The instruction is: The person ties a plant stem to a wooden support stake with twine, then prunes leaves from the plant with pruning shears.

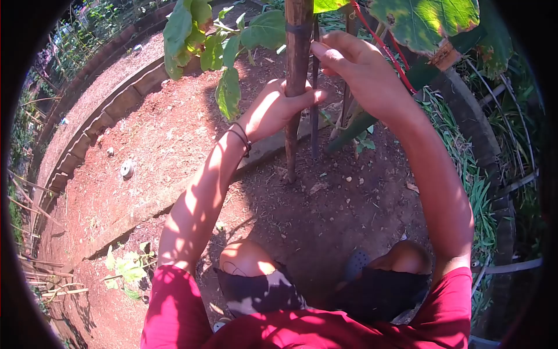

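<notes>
A brown wooden stake (297, 55) stands upright in the soil, with a dark band around its upper part. My left hand (280, 107) is wrapped round the stake at mid-height, its thumb reaching across a thin dark rod (315, 128) just to the right. Higher up, my right hand (349, 61) has its thumb and fingers pinched together beside the stake and the rod; what they hold is too small to make out. Green leaves (264, 30) hang left of the stake, and a large leaf (427, 23) is above my right hand.
A red cord (401, 75) runs down past my right wrist to a green pole (351, 132) leaning behind it. A low brick edging (122, 107) curves along the left. A concrete strip (145, 212) crosses the soil. A small plant (129, 267) grows at lower left.
</notes>
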`<state>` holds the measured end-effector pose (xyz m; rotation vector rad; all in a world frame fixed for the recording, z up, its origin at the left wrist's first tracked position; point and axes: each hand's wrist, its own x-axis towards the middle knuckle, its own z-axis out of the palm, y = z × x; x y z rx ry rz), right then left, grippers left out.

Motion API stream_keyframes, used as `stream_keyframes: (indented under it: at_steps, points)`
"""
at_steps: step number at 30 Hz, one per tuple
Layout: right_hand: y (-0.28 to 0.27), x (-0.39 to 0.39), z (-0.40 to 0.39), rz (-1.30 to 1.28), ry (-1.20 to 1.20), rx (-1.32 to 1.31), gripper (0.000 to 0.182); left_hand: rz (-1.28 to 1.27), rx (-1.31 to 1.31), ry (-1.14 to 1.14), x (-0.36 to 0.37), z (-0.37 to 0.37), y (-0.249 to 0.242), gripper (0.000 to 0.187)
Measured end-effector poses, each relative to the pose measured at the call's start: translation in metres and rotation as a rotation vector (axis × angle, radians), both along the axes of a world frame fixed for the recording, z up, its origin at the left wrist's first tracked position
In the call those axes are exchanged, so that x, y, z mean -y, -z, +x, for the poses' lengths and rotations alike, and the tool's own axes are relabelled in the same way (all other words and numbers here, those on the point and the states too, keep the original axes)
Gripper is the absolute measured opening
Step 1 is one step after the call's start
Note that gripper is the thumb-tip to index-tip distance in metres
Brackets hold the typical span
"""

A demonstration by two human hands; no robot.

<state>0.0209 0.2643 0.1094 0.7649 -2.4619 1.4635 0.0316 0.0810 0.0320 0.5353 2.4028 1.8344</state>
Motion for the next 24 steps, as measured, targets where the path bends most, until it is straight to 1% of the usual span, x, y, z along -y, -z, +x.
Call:
stream_keyframes:
  at_steps: [1,3,4,6,7,9,10,12,13,15,16,18,19,20,21,22,23,24]
  points:
    - [0.0,-0.001,-0.003,-0.002,0.003,0.002,0.049,-0.005,0.001,-0.001,0.0,-0.001,0.002,0.04]
    - [-0.001,-0.004,-0.007,0.03,-0.097,-0.033,0.043,-0.01,-0.002,-0.004,0.001,-0.001,0.002,0.041]
    - [0.0,-0.003,-0.006,0.031,-0.098,-0.036,0.043,-0.002,0.006,0.006,0.001,-0.001,0.002,0.042]
    - [0.004,0.001,0.0,-0.091,-0.024,-0.009,0.034,0.008,0.013,0.012,0.002,-0.002,0.002,0.042]
    - [0.006,0.004,0.001,-0.091,-0.026,-0.01,0.034,0.009,0.016,0.023,0.003,-0.002,0.003,0.042]
    - [0.009,0.006,0.001,-0.289,-0.11,0.082,0.027,0.012,0.017,0.038,0.003,-0.002,0.001,0.042]
    - [0.009,0.008,0.003,-0.289,-0.11,0.077,0.027,0.014,0.018,0.034,0.003,0.0,0.0,0.04]
    - [0.012,0.009,0.01,-0.27,-0.035,0.067,0.019,0.017,0.023,0.033,0.001,0.001,-0.001,0.039]
    - [0.014,0.009,0.011,-0.269,-0.035,0.067,0.019,0.007,-0.006,0.046,0.002,-0.001,0.001,0.037]
    - [0.02,0.012,0.012,-0.053,0.082,-0.305,0.016,-0.007,-0.031,0.055,0.004,-0.003,0.003,0.035]
    - [0.021,0.013,0.013,-0.054,0.08,-0.301,0.016,0.028,-0.039,0.061,0.004,-0.005,0.005,0.037]
    - [0.023,0.019,0.016,0.045,0.123,-0.471,0.015,0.064,-0.041,0.065,0.007,-0.003,0.002,0.039]
    - [0.026,0.019,0.017,0.047,0.122,-0.463,0.015,-0.026,0.001,0.093,0.011,0.002,-0.011,0.037]
    - [0.031,0.019,0.019,0.135,0.132,-0.47,0.017,-0.115,0.042,0.121,0.014,0.005,-0.016,0.037]
    - [0.035,0.019,0.02,0.223,0.144,-0.478,0.019,-0.112,0.048,0.123,0.017,0.005,-0.014,0.037]
    - [0.04,0.016,0.016,0.241,0.147,-0.538,0.023,-0.054,0.03,0.189,0.02,0.003,-0.012,0.039]
    - [0.04,0.014,0.017,0.244,0.145,-0.531,0.023,0.001,0.012,0.254,0.026,0.002,-0.011,0.044]
    - [0.039,0.011,0.017,0.329,0.177,-0.576,0.023,-0.105,0.01,0.301,0.033,-0.001,-0.018,0.054]
